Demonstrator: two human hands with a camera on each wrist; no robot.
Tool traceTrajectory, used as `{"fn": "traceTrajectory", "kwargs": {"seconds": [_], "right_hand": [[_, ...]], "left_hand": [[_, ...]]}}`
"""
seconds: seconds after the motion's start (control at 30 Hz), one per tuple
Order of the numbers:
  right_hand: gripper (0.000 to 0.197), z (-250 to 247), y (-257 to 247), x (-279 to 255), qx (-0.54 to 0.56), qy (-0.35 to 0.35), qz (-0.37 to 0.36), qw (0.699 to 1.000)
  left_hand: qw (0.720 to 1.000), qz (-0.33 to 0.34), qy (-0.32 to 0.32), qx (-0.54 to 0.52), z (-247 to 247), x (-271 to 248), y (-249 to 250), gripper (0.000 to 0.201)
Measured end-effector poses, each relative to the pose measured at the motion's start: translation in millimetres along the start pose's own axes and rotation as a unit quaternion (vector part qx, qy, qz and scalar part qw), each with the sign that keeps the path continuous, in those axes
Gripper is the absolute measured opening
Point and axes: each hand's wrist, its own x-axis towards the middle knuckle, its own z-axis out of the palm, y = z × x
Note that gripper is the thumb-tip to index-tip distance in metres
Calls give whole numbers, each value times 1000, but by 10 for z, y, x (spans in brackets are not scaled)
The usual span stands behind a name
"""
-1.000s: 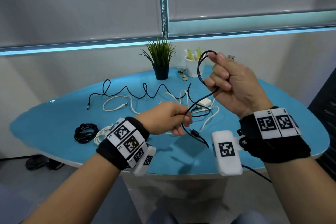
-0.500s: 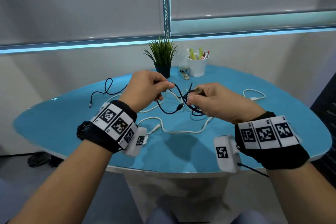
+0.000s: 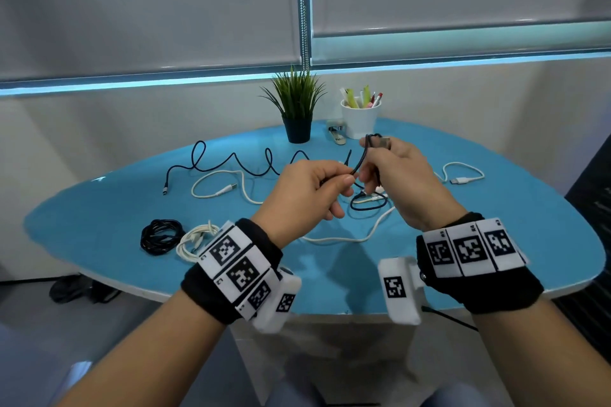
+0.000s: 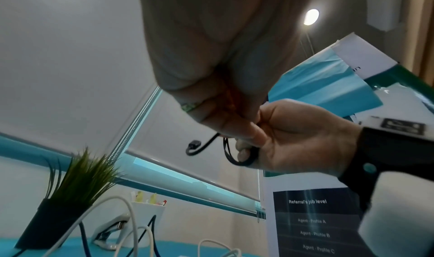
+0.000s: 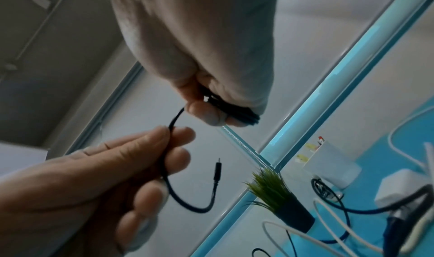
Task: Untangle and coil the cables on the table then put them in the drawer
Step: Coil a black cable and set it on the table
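Over the blue table (image 3: 99, 225), my right hand (image 3: 370, 158) grips a small coil of the black cable (image 3: 362, 158), with a plug sticking out above its fingers. The right wrist view shows the coil (image 5: 234, 110) squeezed between thumb and fingers. My left hand (image 3: 344, 182) pinches the same cable a short way from the coil. The cable's free end (image 5: 217, 170) hangs loose below the left hand's fingers (image 5: 164, 135). A wavy black cable (image 3: 231, 163) and loose white cables (image 3: 215, 188) lie on the table behind and under my hands.
A coiled black bundle (image 3: 160, 236) and a coiled white bundle (image 3: 195, 239) lie at the front left. A potted plant (image 3: 297, 109), a white pen cup (image 3: 360, 116) and a stapler (image 3: 337, 134) stand at the back. Another white cable (image 3: 463, 175) lies at the right.
My right hand came down from its raised position and both hands drew close together. The stretch of black cable between them has become short.
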Motion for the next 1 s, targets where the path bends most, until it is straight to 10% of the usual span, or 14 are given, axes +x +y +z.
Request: {"fn": "traceTrajectory", "kwargs": {"seconds": [0.57, 0.8, 1.0], "right_hand": [[23, -75, -182, 17, 371, -13, -8, 929], [24, 3, -162, 20, 358, -37, 15, 933], [22, 76, -94, 4, 339, -51, 35, 939]], "left_hand": [[997, 61, 38, -26, 3, 30, -240, 16], [973, 89, 165, -135, -42, 72, -122, 19], [958, 27, 149, -245, -83, 80, -61, 23]]}}
